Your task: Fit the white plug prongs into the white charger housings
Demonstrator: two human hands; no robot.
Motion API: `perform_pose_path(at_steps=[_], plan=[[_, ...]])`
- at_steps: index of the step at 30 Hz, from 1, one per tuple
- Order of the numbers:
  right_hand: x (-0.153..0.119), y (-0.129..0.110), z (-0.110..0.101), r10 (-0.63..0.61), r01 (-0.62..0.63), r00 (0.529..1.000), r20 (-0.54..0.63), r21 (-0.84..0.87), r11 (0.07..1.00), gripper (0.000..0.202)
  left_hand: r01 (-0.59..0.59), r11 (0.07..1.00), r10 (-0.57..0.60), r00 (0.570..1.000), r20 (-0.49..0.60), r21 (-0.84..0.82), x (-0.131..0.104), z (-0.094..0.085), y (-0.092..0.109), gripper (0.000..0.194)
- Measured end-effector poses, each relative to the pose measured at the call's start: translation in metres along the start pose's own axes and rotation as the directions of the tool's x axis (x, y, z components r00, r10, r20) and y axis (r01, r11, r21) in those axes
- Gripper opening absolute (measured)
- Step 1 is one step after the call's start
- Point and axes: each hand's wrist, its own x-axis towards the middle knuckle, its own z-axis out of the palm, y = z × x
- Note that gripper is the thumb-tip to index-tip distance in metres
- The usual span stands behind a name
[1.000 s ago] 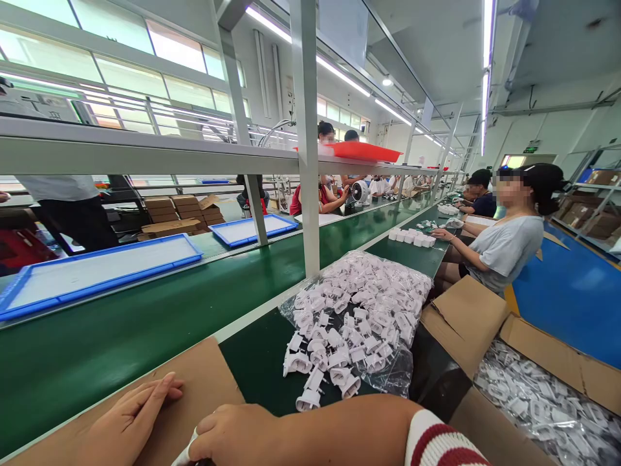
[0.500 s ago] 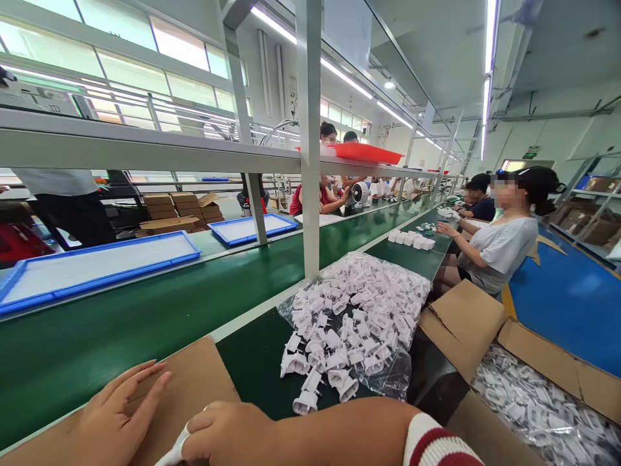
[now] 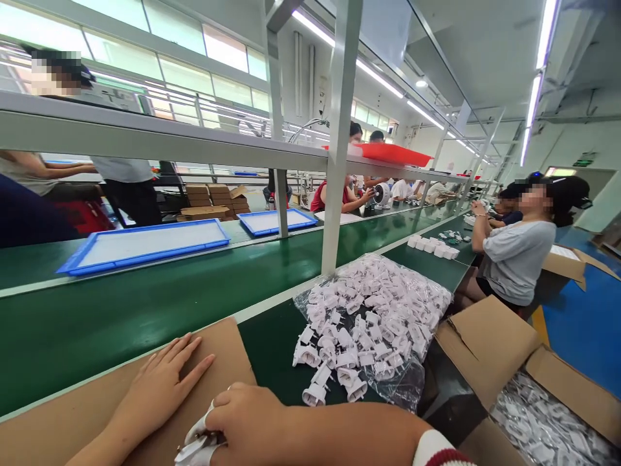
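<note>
My left hand [image 3: 154, 388] lies palm down on a sheet of brown cardboard [image 3: 226, 349], fingers stretched out and holding nothing. Closed around a white plastic plug housing [image 3: 196, 446] is my right hand [image 3: 252, 417], low over the same cardboard. Small metal-coloured bits show on the housing, but my fingers cover part of it. Ahead of my right forearm, a heap of similar white plug housings [image 3: 373, 310] lies on a clear plastic bag [image 3: 400, 385]. A few loose ones are at the heap's near edge.
An open carton [image 3: 572, 382] holding bagged white parts stands to the right. A green conveyor belt [image 3: 160, 301] runs beyond the cardboard, with blue-rimmed trays [image 3: 145, 246] past it. A shelf post [image 3: 339, 142] rises behind the heap. A co-worker [image 3: 514, 252] sits farther along the bench.
The view has swung left. My right hand has turned the plug housing, showing more of it. My left hand still rests on the cardboard. The co-worker at right has raised their hands.
</note>
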Motion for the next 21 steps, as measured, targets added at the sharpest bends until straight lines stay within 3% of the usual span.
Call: perform_pose_path(at_steps=[4,10,16,21], plan=[[0.0003,-0.0053,0.0022,-0.012,0.012,1.000,0.001,-0.015,1.000,0.026,0.018,1.000,-0.018,0.998,0.055,0.015,-0.0033,-0.0114,0.0113,0.077],[-0.0020,-0.0050,0.0047,-0.105,0.105,0.994,-0.026,0.010,0.994,0.032,0.039,0.999,-0.040,0.998,0.044,0.013,-0.0041,-0.0103,0.0102,0.079],[-0.0010,-0.0079,-0.0028,-0.066,0.066,0.997,0.042,0.003,0.998,0.029,0.052,0.999,-0.051,0.996,0.071,-0.011,-0.0048,-0.0118,0.0101,0.085],[0.0067,-0.0057,0.0032,-0.144,0.145,0.985,0.100,0.000,0.989,0.029,0.050,0.997,-0.049,0.999,0.011,-0.051,-0.0013,-0.0060,0.0037,0.081]])
